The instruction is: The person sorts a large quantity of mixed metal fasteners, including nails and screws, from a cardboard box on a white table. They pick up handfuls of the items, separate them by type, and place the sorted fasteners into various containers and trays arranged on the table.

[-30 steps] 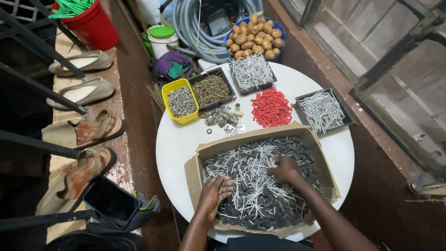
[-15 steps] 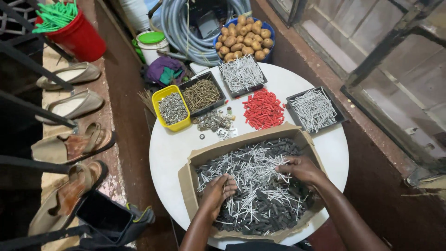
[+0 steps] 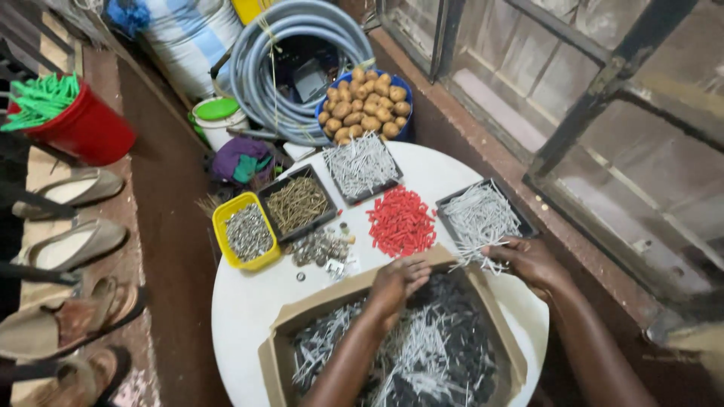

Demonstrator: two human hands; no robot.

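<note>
Nails, pale ones mixed with dark screws, are lying heaped in the cardboard box at the near side of the round white table. Both hands are now sitting at the box's far rim, where a moment ago they were spread flat deep in the heap. The left hand is curling over the far edge of the heap, fingers bent down into the nails; whether it is pinching any I cannot tell. The right hand is reaching past the box's right corner and is closing on a small bunch of pale nails, right at the near edge of the dark tray that is already holding a pile of the same kind. So the hands are looking less like they are raking and more like they are carrying picked nails across to that tray; the sorting seems under way, with most of the heap still mixed.

Beyond the box, red wall plugs are lying loose on the table. A second dark tray of pale nails is sitting behind them, next to a dark tray of brownish screws and a yellow tub of grey screws. A small clump of odd metal bits is lying in front of those. Off the table, a blue bowl of potatoes, a coiled grey hose and a red bucket are standing on the floor.
</note>
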